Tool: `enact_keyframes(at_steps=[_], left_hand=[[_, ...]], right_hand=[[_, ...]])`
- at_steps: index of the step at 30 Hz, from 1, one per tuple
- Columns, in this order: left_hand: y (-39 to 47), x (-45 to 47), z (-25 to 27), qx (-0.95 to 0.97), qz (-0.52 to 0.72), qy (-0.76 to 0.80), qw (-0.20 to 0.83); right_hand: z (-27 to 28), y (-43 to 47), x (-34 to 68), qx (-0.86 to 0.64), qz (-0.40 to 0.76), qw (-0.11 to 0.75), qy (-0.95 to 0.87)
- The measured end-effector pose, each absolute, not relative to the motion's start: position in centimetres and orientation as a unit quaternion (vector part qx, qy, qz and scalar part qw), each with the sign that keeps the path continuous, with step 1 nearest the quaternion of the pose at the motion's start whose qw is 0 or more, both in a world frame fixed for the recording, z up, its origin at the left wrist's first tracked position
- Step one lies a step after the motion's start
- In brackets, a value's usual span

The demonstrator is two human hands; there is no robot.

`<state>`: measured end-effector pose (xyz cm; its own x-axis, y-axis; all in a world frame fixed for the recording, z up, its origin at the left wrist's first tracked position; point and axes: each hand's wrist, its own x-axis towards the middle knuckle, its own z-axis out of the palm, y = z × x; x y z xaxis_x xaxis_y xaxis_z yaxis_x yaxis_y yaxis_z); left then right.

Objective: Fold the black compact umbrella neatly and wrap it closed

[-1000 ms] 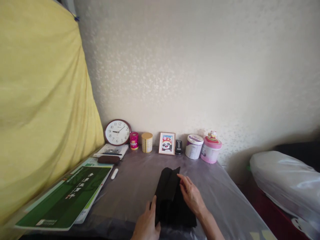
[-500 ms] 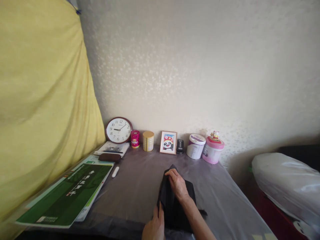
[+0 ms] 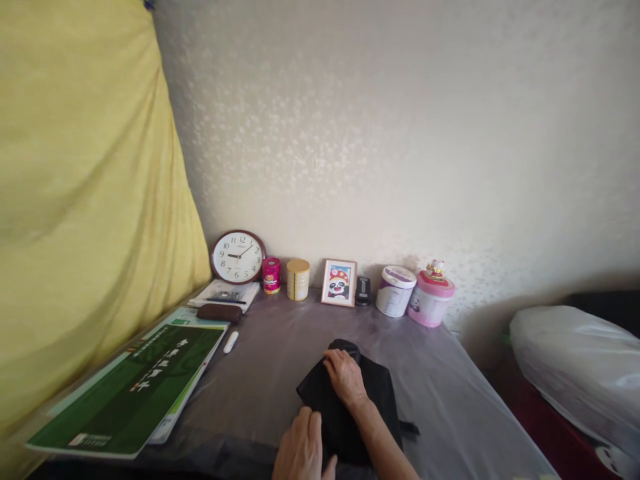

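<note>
A piece of black fabric (image 3: pixel 373 393), possibly a bag, lies loosely spread at the front of the table, with a short strap (image 3: pixel 409 427) sticking out on its right. My right hand (image 3: pixel 346 379) rests on its upper part, fingers curled over and gripping the cloth near a bunched fold. My left hand (image 3: pixel 303 443) is at the lower left edge of the fabric, its thumb apart from the fingers. Whether the left fingertips touch the cloth is hard to make out.
A green book (image 3: pixel 135 393) on a stack, a brown case (image 3: pixel 219 313) and a white stick-like object (image 3: pixel 231 342) lie left. Along the wall stand a clock (image 3: pixel 239 257), a pink tin (image 3: pixel 271 276), a yellow-lidded can (image 3: pixel 298 280), a panda picture (image 3: pixel 339 283) and two tubs (image 3: pixel 396 292).
The fabric's left side has spread outward to the left, from standing upright to lying flatter. My left hand has let go of the edge and opened; my right hand has shifted slightly down.
</note>
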<state>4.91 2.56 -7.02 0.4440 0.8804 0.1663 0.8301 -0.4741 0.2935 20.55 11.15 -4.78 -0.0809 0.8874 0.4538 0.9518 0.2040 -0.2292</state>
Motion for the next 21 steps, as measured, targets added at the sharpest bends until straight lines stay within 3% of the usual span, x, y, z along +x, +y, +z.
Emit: enact_keyframes(at_steps=[3, 8, 14, 21], left_hand=[[3.2, 5.2, -6.1, 0.867, 0.181, 0.457, 0.087], [4.4, 7.1, -7.4, 0.878, 0.084, 0.446, 0.15], [4.5, 8.3, -9.9, 0.869, 0.052, 0.475, 0.128], [4.0, 8.6, -7.2, 0.841, 0.02, 0.515, 0.166]], right_hand=[[-4.7, 11.1, 20.5, -0.618, -0.066, 0.26, -0.739], [-4.3, 10.8, 20.6, -0.605, -0.053, 0.269, -0.747], [-4.9, 11.4, 21.9, -0.582, -0.015, 0.296, -0.757], [-5.6, 14.3, 24.5, -0.593, -0.01, 0.259, -0.762]])
